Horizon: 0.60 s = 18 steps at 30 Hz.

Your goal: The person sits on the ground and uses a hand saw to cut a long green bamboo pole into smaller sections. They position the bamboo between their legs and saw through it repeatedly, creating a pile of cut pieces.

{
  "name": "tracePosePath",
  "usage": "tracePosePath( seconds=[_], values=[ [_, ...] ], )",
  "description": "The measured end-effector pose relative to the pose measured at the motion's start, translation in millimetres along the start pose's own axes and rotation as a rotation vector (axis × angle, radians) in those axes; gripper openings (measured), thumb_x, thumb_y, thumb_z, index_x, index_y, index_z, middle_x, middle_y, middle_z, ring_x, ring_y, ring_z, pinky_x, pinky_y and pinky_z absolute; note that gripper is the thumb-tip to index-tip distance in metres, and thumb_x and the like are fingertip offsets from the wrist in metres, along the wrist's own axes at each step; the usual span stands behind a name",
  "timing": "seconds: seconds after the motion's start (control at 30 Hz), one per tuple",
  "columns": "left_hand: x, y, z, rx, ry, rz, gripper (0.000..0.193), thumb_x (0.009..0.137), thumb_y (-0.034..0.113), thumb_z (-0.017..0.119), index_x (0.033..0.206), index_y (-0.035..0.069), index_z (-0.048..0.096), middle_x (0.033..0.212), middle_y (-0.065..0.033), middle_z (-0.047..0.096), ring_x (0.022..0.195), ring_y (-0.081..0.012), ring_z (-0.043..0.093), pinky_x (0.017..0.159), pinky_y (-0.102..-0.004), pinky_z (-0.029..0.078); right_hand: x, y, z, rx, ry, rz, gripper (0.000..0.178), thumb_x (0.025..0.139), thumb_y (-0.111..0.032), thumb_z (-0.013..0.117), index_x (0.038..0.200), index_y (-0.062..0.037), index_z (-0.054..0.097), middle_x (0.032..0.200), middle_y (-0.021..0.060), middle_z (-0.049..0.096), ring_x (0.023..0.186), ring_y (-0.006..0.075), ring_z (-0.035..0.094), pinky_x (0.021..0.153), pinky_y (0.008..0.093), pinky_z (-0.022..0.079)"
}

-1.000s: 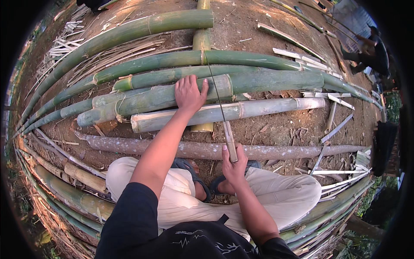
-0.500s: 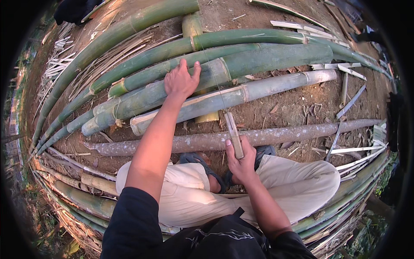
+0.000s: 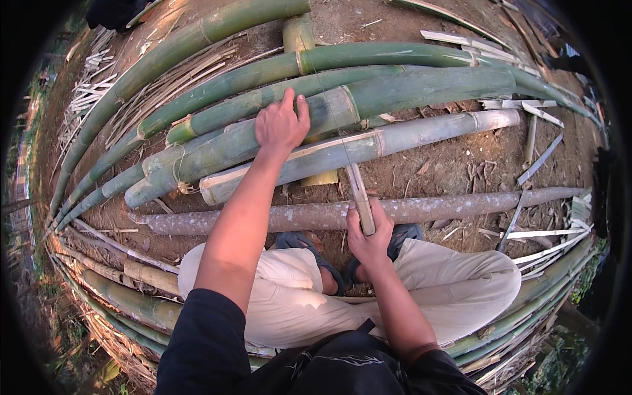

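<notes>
I can read no words, numbers or signs around my left hand (image 3: 283,126) or my right hand (image 3: 370,230). Nearer my body than either, my black shirt (image 3: 316,380) bears a pale line print (image 3: 356,360), only partly seen, with no lettering I can make out.

There was one mottled grey-brown wooden pole (image 3: 434,207). Beyond it lay at least five round green bamboo poles (image 3: 428,89), one pale grey-green bamboo length (image 3: 434,130) and one yellow-green bamboo crosspiece (image 3: 298,36). One bare left hand (image 3: 282,126) was beyond the wooden pole; one bare right hand (image 3: 372,236), two dark grey sandals (image 3: 293,241) and two cream trouser legs (image 3: 454,283) were at its near side. One thin-bladed tool with a tan wooden handle (image 3: 360,197) crossed above it.
</notes>
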State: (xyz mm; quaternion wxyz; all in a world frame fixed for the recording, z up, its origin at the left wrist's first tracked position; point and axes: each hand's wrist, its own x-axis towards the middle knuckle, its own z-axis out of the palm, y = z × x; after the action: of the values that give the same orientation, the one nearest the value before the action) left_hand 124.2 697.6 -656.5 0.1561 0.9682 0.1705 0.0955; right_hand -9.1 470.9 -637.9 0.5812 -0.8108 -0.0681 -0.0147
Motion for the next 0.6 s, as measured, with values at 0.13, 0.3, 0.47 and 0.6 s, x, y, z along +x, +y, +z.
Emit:
tracePosePath(
  seconds=[0.13,0.3,0.47,0.6],
  values=[
    [3.8,-0.4,-0.1,-0.037,-0.020,-0.065,0.031,0.101,0.037,0.041,0.103,0.011,0.058,0.082,-0.0236,0.069,0.079,-0.0474,0.066,0.074,-0.0576,0.049,14.2,-3.6,9.1,0.011,0.007,0.029,0.017,0.088,-0.003,0.068,0.080,-0.0021,0.053,0.058,0.0096,0.055,0.049,0.0126,0.055,0.051,0.0294,0.047],
    [14.9,2.9,-7.3,-0.038,-0.047,-0.133,0.031,0.099,0.035,0.041,0.100,0.012,0.062,0.082,-0.0232,0.070,0.082,-0.0436,0.069,0.078,-0.0541,0.052,-12.0,6.3,-6.2,-0.020,-0.001,0.026,0.017,0.089,-0.003,0.067,0.078,-0.0023,0.054,0.059,0.0061,0.054,0.052,0.0078,0.051,0.051,0.0277,0.045],
    [16.4,-2.2,-6.8,-0.033,-0.055,-0.142,0.033,0.097,0.036,0.041,0.104,0.014,0.064,0.083,-0.0234,0.071,0.084,-0.0434,0.069,0.080,-0.0538,0.052,-24.1,2.0,-15.2,-0.054,0.004,0.025,0.019,0.089,-0.003,0.067,0.077,-0.0025,0.053,0.059,0.0051,0.055,0.052,0.0069,0.050,0.051,0.0265,0.045],
    [12.4,3.9,-7.8,-0.046,-0.078,-0.158,0.033,0.097,0.036,0.042,0.104,0.013,0.064,0.086,-0.0232,0.071,0.087,-0.0431,0.068,0.082,-0.0530,0.052,6.4,7.1,1.3,-0.074,0.019,-0.004,0.016,0.087,-0.001,0.068,0.079,-0.0020,0.054,0.058,0.0071,0.056,0.050,0.0092,0.054,0.051,0.0267,0.046]
  ],
)
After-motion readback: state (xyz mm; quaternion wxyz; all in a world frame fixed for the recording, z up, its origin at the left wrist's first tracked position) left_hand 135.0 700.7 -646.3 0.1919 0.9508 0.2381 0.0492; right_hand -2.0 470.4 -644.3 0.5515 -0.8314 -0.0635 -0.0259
